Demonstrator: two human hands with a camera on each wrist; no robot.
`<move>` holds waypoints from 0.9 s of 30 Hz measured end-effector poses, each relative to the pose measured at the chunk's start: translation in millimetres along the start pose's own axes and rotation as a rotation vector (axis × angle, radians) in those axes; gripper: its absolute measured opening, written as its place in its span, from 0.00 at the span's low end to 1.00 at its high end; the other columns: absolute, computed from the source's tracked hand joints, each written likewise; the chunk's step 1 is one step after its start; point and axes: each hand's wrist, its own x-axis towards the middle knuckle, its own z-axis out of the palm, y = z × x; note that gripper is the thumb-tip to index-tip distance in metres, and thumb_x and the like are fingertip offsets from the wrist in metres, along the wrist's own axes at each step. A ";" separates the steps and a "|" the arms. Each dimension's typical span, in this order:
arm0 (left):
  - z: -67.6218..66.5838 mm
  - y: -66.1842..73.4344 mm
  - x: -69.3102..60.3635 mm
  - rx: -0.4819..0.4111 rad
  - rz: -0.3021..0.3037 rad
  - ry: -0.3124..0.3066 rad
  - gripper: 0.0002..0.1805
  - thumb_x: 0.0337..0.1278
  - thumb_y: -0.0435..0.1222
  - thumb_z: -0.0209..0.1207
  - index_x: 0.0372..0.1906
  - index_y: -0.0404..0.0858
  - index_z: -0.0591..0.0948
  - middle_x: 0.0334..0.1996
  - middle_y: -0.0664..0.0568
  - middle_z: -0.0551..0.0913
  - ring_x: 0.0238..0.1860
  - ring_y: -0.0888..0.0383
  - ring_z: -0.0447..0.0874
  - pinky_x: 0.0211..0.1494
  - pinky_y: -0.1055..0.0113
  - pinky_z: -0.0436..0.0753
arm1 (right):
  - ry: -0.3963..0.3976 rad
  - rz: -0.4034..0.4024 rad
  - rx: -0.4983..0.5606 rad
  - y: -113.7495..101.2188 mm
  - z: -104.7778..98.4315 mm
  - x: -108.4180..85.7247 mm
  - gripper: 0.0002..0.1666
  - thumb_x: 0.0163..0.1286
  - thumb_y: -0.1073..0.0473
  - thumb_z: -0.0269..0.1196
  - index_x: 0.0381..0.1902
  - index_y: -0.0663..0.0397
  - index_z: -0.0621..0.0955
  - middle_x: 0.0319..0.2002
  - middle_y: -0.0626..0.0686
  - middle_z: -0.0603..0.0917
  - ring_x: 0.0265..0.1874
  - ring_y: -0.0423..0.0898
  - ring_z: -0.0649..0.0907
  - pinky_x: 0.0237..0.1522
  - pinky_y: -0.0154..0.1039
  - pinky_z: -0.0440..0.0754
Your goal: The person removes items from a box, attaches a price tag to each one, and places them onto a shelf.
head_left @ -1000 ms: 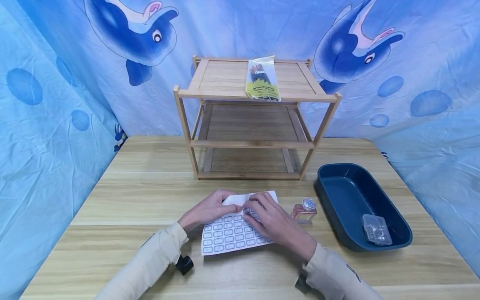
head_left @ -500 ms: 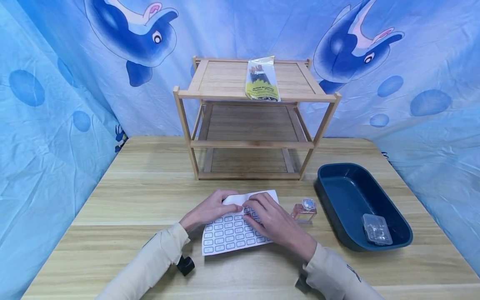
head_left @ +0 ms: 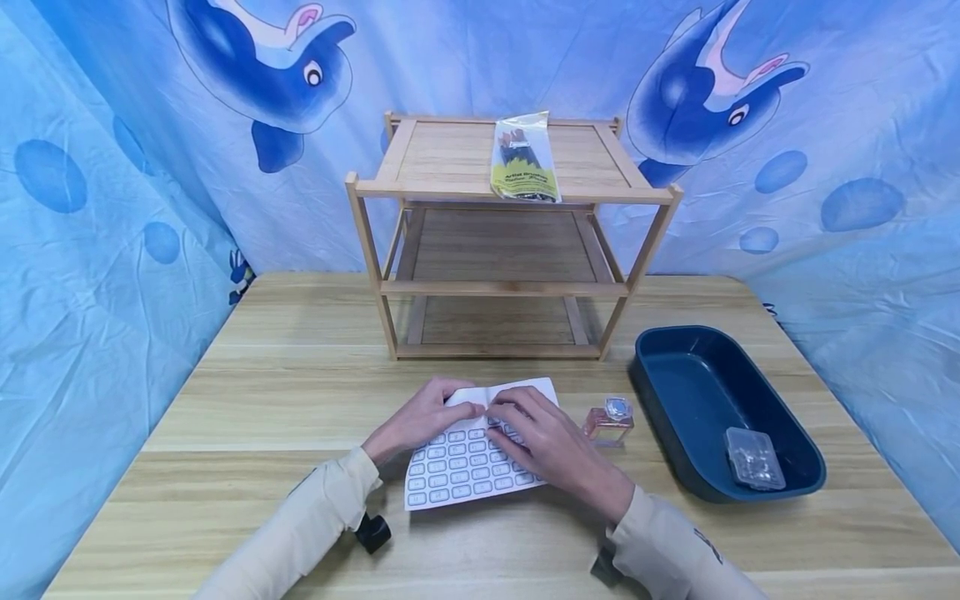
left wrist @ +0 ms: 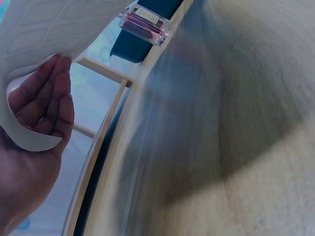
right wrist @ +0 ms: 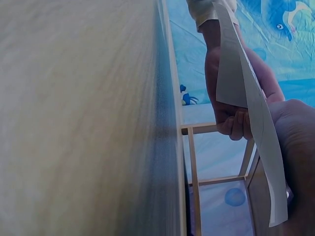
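Observation:
A white sheet of stickers (head_left: 461,467), printed with rows of small framed labels, is held tilted above the table between both hands. My left hand (head_left: 420,421) grips its upper left part, thumb on the printed face and fingers behind; in the left wrist view, the sheet (left wrist: 54,29) curls around those fingers. At the upper middle, my right hand (head_left: 547,437) pinches the sheet, its fingertips close to the left thumb. What lies between the fingertips is too small to tell. From the right wrist, the sheet (right wrist: 261,132) appears almost edge-on, slightly bent.
A small glass bottle of pink liquid (head_left: 608,423) stands right of the sheet. Beyond it, a dark blue basin (head_left: 678,417) holds a clear plastic case (head_left: 753,458). Behind the hands stands a wooden shelf rack (head_left: 502,288), with a packet of artist brushes (head_left: 525,162) on top.
The left thumb and the sheet's top edge have shifted up very slightly. Both hands keep their hold on the sheet, and the right hand hardly moves.

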 end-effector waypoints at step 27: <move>0.5 -1.5 1.4 -0.009 0.002 -0.030 0.12 0.71 0.33 0.57 0.46 0.26 0.84 0.29 0.52 0.87 0.27 0.60 0.84 0.31 0.73 0.78 | -0.015 -0.004 0.003 -1.6 -1.4 -0.4 0.14 0.68 0.57 0.72 0.48 0.55 0.84 0.47 0.51 0.84 0.52 0.48 0.82 0.54 0.40 0.83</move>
